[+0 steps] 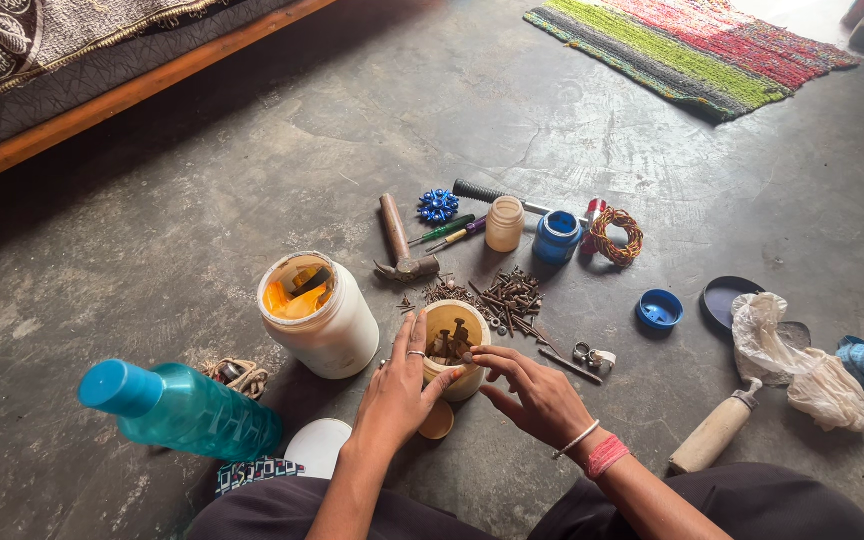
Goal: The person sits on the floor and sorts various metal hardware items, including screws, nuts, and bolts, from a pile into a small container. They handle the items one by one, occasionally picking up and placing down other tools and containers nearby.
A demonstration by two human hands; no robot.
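Note:
My left hand (399, 385) wraps the near side of a small cream jar (472, 324) that stands on the floor with several bolts and screws inside. My right hand (535, 393) hovers at the jar's right rim, fingertips pinched at the rim on something small and dark that I cannot make out. A pile of dark nails and screws (500, 296) lies just behind the jar. An orange lid (437, 421) lies under my left wrist.
A big white jar (318, 313), a teal bottle (180, 409) and a white lid (318, 446) stand to the left. Behind lie a hammer (398, 238), screwdrivers (449, 231), a blue jar (556, 237), a wire coil (616, 235). A blue cap (659, 309), plastic bag (798, 362) and wooden handle (715, 433) are right.

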